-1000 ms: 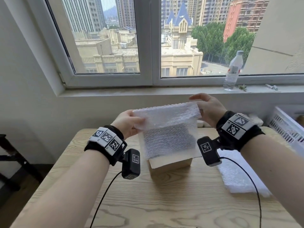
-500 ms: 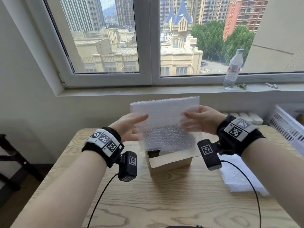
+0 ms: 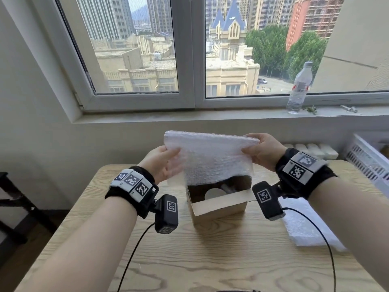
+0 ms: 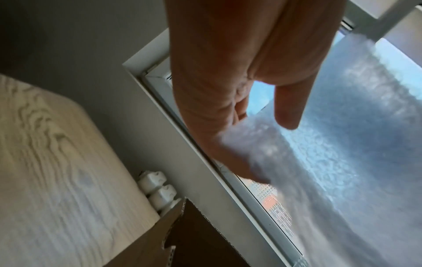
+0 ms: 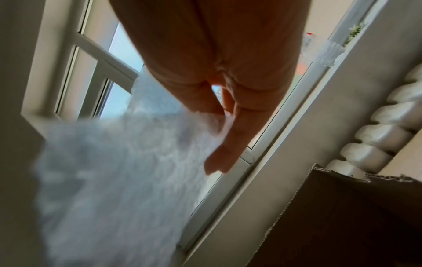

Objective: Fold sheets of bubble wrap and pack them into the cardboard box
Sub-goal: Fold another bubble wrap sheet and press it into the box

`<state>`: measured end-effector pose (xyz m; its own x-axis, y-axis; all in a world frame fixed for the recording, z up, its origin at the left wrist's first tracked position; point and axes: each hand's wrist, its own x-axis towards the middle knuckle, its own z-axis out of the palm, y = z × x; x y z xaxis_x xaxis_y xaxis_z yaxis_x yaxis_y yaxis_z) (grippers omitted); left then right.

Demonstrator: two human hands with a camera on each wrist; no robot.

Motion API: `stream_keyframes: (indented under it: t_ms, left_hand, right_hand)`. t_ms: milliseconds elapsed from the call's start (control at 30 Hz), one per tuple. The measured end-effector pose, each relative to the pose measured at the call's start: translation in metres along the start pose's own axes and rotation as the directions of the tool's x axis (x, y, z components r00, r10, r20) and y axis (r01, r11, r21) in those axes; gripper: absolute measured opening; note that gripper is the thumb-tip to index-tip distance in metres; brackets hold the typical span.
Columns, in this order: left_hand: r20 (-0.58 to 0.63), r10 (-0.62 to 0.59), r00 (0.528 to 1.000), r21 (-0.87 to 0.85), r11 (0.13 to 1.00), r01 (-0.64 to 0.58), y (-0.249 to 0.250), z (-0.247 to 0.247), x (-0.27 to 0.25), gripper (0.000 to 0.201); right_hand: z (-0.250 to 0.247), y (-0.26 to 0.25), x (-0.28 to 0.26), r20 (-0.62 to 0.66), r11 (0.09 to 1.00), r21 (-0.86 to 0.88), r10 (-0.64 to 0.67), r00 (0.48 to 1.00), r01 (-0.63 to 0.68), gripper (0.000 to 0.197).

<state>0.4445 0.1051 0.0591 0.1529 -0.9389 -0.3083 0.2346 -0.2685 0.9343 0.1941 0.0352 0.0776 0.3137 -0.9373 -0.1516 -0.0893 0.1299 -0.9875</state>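
Observation:
I hold a folded sheet of white bubble wrap in the air above the open cardboard box, which stands in the middle of the wooden table. My left hand pinches the sheet's left edge, thumb on top. My right hand pinches its right edge. The sheet's lower edge hangs over the box's back half. In the left wrist view the bubble wrap runs from my left hand. In the right wrist view the bubble wrap hangs from my right hand. A pale round object lies inside the box.
A stack of flat bubble wrap sheets lies on the table at the right. A plastic bottle stands on the window sill. A white radiator is behind the table, a white crate at far right.
Both hands went from flat against the sheet to pinching its side edges. The sheet now looks shorter and doubled over, and its lower edge has risen, showing more of the box's inside.

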Motion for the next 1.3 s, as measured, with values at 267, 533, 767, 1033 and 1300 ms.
stream_keyframes:
  t_ms: [267,533,767,1033,1300]
  left_hand:
    - [0.13,-0.201,0.971,-0.17,0.96,0.221,0.002,-0.004,-0.001,0.055]
    - [-0.103,0.274,0.956,0.435,0.877,-0.205,0.006,0.016,0.001,0.06]
    - [0.171,0.415,0.894,0.59,0.683,-0.43,0.014,0.041,-0.004,0.076]
    - [0.106,0.186,0.977,0.31,0.927,-0.21,0.001,0.041,-0.009,0.033]
    - [0.109,0.275,0.955,0.287,0.911,-0.295,-0.002,0.034,-0.003,0.023]
  right_hand:
    - [0.007,0.005,-0.004,-0.061,0.814,-0.534,-0.307,0.95,0.229,0.036]
    - [0.007,0.0,-0.003,-0.096,0.805,-0.549,-0.33,0.939,0.226,0.046]
    - [0.037,-0.005,-0.01,0.222,0.738,-0.614,-0.18,0.958,0.281,0.05]
    - [0.046,-0.001,-0.015,0.155,0.996,0.031,-0.088,0.984,0.085,0.028]
    - [0.041,0.003,-0.012,0.081,0.993,0.045,-0.116,0.99,0.113,0.021]
